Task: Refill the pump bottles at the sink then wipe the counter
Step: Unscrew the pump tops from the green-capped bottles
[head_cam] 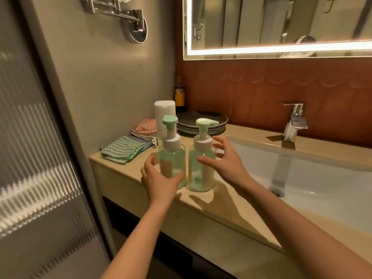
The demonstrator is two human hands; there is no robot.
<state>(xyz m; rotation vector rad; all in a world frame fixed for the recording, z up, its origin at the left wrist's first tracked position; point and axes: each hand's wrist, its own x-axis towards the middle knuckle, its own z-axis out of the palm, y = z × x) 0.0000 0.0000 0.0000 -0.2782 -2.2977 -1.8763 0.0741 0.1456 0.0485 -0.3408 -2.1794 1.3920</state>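
Two clear green-tinted pump bottles stand side by side on the beige counter (209, 206), left of the sink (314, 178). My left hand (159, 182) wraps the lower part of the left pump bottle (173, 154), thumb across its front and fingers curled at its left side. My right hand (225, 164) is spread around the right pump bottle (198, 168); its thumb touches the front and the fingers reach behind without closing. Both bottles hold only a little liquid at the bottom.
Behind the bottles are a white cylinder bottle (165, 110), a stack of dark plates (203, 122) and a dark bottle (179, 93) in the corner. A folded green cloth (122, 150) and a pink cloth (146, 126) lie at the left. The faucet (295, 117) stands behind the basin.
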